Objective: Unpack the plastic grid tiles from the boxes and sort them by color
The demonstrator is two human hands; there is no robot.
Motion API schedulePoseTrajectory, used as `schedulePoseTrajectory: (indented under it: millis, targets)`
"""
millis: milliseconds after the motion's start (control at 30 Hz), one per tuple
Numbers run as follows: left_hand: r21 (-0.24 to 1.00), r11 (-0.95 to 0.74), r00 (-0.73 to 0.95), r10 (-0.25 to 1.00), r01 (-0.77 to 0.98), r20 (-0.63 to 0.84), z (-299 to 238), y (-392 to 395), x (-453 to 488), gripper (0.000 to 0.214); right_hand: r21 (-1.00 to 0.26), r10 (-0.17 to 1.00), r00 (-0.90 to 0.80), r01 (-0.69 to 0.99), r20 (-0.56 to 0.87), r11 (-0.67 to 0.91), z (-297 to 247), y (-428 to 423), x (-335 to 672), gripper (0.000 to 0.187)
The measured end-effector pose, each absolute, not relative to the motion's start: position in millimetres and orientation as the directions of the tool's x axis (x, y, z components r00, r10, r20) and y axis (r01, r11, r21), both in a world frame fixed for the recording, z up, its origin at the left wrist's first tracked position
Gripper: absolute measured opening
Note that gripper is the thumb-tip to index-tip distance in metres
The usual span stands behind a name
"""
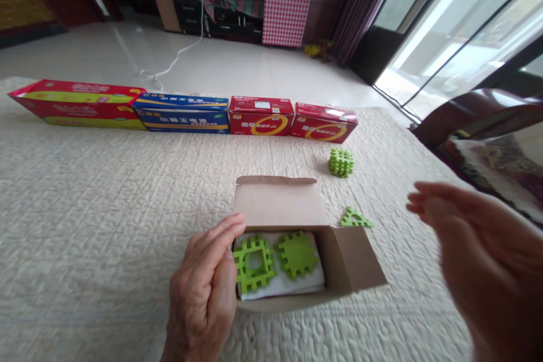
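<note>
Green frame [267, 263] and green square [297, 255], inside the box [333, 260], lower centre. Left hand [207, 280], fingers together, rests against the box's left edge; right hand [479, 254], lower right: fingers together, grip unclear. Apparent step: steadying the box; the next move calls for keeping it still.

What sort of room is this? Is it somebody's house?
It looks like somebody's home, maybe a living room or bedroom. You can see a long purple curtain, a checked cloth and a pale quilt-like cover spread out in front.
</note>
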State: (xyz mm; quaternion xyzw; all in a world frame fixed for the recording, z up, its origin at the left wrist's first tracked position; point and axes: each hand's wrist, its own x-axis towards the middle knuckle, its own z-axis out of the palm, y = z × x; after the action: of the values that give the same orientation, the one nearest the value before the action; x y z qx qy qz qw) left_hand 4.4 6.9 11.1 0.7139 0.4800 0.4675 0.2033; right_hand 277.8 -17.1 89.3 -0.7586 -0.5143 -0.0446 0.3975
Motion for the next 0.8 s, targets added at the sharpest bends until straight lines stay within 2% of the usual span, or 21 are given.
schedulePoseTrajectory:
  millis: [33,67,100,233,333,567,800]
  targets:
    - [0.738,-0.458,0.102,0.874,0.496,0.475,11.4,7.0,4.5,0.034,-0.603,0.717,0.538,0.770,0.442,-0.206,79.4,3.2,290.9,0.028]
    - [0.737,-0.460,0.101,0.873,0.496,0.477,11.4,7.1,4.6,0.034,-0.619,0.741,0.549,0.750,0.387,-0.233,68.5,25.3,301.7,0.031]
    - [0.735,-0.463,0.100,0.871,0.496,0.481,11.3,7.2,4.7,0.034,-0.605,0.786,0.531,0.751,0.317,-0.264,57.7,47.5,310.2,0.038]
    - [0.731,-0.466,0.098,0.868,0.499,0.487,9.3,7.7,4.6,0.035,-0.500,0.803,0.548,0.776,0.232,-0.385,29.4,114.4,326.3,0.064]
    - [0.722,-0.471,0.105,0.865,0.507,0.490,7.7,8.2,3.9,0.036,-0.430,0.838,0.525,0.798,0.153,-0.422,22.3,134.4,326.9,0.075]
    - [0.692,-0.488,0.124,0.853,0.532,0.506,9.2,8.1,3.3,0.036,-0.387,0.822,0.561,0.783,0.097,-0.487,5.9,148.2,319.4,0.079]
    - [0.598,-0.546,0.183,0.809,0.587,0.559,11.9,10.6,6.8,0.037,-0.335,0.844,0.525,0.818,0.107,-0.467,-1.7,149.5,316.9,0.064]
